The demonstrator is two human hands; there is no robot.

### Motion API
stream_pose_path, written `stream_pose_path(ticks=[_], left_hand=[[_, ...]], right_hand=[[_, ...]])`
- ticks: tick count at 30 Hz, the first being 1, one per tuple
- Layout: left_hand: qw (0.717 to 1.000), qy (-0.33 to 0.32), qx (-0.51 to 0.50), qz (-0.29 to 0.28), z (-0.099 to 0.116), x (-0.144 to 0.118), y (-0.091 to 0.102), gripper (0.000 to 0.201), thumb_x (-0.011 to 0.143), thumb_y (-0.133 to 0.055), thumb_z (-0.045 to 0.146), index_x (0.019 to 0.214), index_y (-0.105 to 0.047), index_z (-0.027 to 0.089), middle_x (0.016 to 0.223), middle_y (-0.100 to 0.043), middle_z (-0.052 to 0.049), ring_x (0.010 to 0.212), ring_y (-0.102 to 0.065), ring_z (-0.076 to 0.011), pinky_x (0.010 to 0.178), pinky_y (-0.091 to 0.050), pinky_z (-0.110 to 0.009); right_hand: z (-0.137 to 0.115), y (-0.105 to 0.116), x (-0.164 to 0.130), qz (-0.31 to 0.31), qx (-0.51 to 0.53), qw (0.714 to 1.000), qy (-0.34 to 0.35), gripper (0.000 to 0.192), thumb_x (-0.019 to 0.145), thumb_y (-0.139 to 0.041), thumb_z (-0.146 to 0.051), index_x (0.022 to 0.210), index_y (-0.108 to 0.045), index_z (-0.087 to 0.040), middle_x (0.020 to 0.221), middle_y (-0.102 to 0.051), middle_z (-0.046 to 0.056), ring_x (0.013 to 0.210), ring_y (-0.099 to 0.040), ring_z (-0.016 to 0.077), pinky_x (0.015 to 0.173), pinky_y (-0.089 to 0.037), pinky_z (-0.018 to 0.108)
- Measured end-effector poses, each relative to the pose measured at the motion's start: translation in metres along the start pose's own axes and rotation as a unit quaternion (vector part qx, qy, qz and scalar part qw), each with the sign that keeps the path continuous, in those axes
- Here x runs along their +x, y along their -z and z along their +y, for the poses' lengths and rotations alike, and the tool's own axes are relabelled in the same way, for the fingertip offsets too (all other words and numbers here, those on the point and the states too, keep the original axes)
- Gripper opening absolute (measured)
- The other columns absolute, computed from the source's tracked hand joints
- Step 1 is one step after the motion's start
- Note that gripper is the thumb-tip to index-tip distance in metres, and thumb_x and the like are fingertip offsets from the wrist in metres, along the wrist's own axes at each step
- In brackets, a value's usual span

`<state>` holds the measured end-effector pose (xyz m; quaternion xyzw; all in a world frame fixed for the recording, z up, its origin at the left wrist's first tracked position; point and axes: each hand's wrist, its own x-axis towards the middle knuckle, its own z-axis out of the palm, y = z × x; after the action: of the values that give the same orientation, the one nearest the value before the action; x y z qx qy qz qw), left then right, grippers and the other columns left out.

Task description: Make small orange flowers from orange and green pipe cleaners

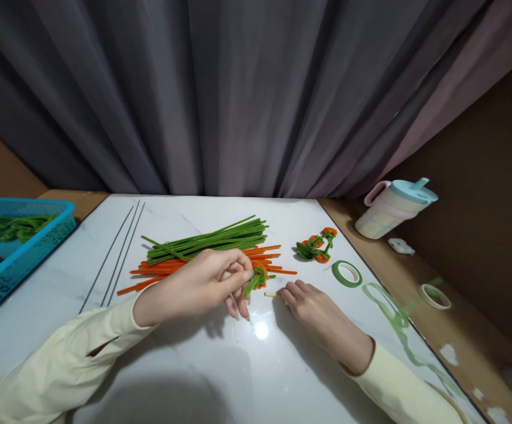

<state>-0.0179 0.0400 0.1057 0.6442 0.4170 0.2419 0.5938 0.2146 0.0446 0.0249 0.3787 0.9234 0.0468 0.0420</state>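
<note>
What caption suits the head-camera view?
Left hand pinches a fuzzy orange-and-green piece; right hand is at a short pale stick.

Heavy curtain point(238, 94) cloth hangs at the far side, matt and softly folded. The tabletop point(282, 353) looks smooth and glossy, marble-veined, mirroring a bright lamp spot. Green stems point(212, 238), orange stems point(159, 270) and the small flower piece point(259, 275) are all fuzzy and matt, like chenille. At left, the basket point(26, 253) is perforated plastic, and the thin dark rods point(120, 253) look smooth. At right, the cup point(377, 218) appears smooth plastic; the loose strip point(399, 318) looks thin, crinkled, slightly translucent. The pale sleeves point(70, 359) are matt cloth
</note>
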Motion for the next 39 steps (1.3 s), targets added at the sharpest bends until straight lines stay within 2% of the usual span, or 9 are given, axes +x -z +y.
stream_pose_path(ticks=[3, 6, 11, 15, 20, 27, 30, 34, 39], left_hand=[[1.0, -0.009, 0.011, 0.011, 0.0, -0.001, -0.001, 0.015, 0.091, -0.041, 0.026, 0.083, -0.046, 0.015, 0.067, -0.06, 0.0, 0.063, -0.067, -0.0143, 0.053, -0.054, -0.021], [0.996, -0.035, 0.066, 0.046, -0.002, -0.002, -0.003, 0.015, 0.092, -0.039, 0.026, 0.084, -0.047, 0.016, 0.066, -0.061, 0.001, 0.061, -0.066, -0.0129, 0.052, -0.051, -0.02], [0.967, -0.103, 0.21, 0.099, -0.007, -0.003, -0.007, 0.017, 0.094, -0.035, 0.022, 0.085, -0.048, 0.017, 0.066, -0.06, 0.003, 0.059, -0.06, -0.01, 0.056, -0.044, -0.02], [0.949, -0.105, 0.275, 0.111, -0.009, -0.002, -0.011, 0.018, 0.095, -0.03, 0.021, 0.082, -0.043, 0.018, 0.066, -0.057, 0.002, 0.058, -0.056, -0.0115, 0.057, -0.041, -0.023], [0.931, -0.098, 0.333, 0.118, -0.011, -0.003, -0.017, 0.017, 0.095, -0.029, 0.019, 0.084, -0.042, 0.018, 0.068, -0.053, 0.002, 0.057, -0.054, -0.0128, 0.055, -0.038, -0.024], [0.914, -0.129, 0.371, 0.103, -0.023, -0.003, -0.022, 0.013, 0.094, -0.028, 0.014, 0.094, -0.041, 0.018, 0.072, -0.053, 0.0, 0.059, -0.056, -0.015, 0.052, -0.037, -0.025], [0.902, -0.141, 0.394, 0.106, -0.025, -0.003, -0.025, 0.014, 0.093, -0.028, 0.013, 0.095, -0.041, 0.017, 0.074, -0.054, -0.001, 0.06, -0.057, -0.0164, 0.051, -0.037, -0.026], [0.894, -0.144, 0.411, 0.107, -0.027, -0.003, -0.026, 0.014, 0.092, -0.029, 0.012, 0.094, -0.042, 0.017, 0.072, -0.053, -0.001, 0.057, -0.056, -0.0159, 0.05, -0.036, -0.025], [0.893, -0.144, 0.412, 0.112, -0.027, -0.004, -0.026, 0.014, 0.091, -0.03, 0.011, 0.095, -0.043, 0.018, 0.073, -0.054, -0.001, 0.058, -0.056, -0.0158, 0.051, -0.038, -0.025]], right_hand=[[0.002, -0.003, -0.003, -0.009, -0.029, 1.0, 0.007, 0.022, 0.078, -0.045, 0.005, 0.082, -0.058, -0.012, 0.08, -0.059, 0.01, 0.07, -0.057, 0.0219, 0.06, -0.046, 0.031], [0.014, 0.011, -0.009, 0.036, 0.102, 0.994, -0.011, 0.028, 0.078, -0.038, 0.005, 0.087, -0.057, -0.013, 0.082, -0.059, 0.008, 0.066, -0.057, 0.017, 0.057, -0.046, 0.026], [0.006, 0.06, -0.018, 0.184, 0.349, 0.917, -0.059, 0.029, 0.091, -0.038, -0.014, 0.113, -0.057, -0.015, 0.081, -0.066, 0.006, 0.069, -0.062, 0.0133, 0.066, -0.05, 0.022], [-0.025, 0.078, -0.015, 0.148, 0.442, 0.881, -0.079, 0.031, 0.094, -0.039, -0.023, 0.117, -0.058, -0.016, 0.074, -0.065, 0.001, 0.057, -0.058, 0.0091, 0.058, -0.047, 0.017], [-0.038, 0.072, -0.004, 0.097, 0.495, 0.856, -0.114, 0.035, 0.095, -0.035, -0.028, 0.12, -0.055, -0.013, 0.065, -0.061, -0.001, 0.038, -0.036, 0.0063, 0.038, -0.035, 0.016], [-0.038, 0.071, 0.006, 0.117, 0.453, 0.874, -0.132, 0.038, 0.094, -0.036, -0.029, 0.076, -0.066, -0.014, 0.046, -0.046, -0.004, 0.035, -0.029, 0.0067, 0.035, -0.027, 0.017], [-0.041, 0.064, 0.01, 0.152, 0.412, 0.889, -0.125, 0.033, 0.093, -0.036, -0.025, 0.09, -0.067, -0.013, 0.049, -0.052, -0.003, 0.035, -0.036, 0.0071, 0.037, -0.03, 0.016], [-0.045, 0.049, 0.014, 0.256, 0.321, 0.908, -0.086, 0.032, 0.091, -0.038, -0.019, 0.115, -0.056, -0.008, 0.058, -0.061, 0.001, 0.039, -0.046, 0.0086, 0.041, -0.038, 0.016], [-0.047, 0.045, 0.014, 0.274, 0.315, 0.905, -0.08, 0.03, 0.088, -0.041, -0.012, 0.114, -0.056, -0.011, 0.068, -0.064, 0.003, 0.045, -0.053, 0.0099, 0.049, -0.044, 0.017]])
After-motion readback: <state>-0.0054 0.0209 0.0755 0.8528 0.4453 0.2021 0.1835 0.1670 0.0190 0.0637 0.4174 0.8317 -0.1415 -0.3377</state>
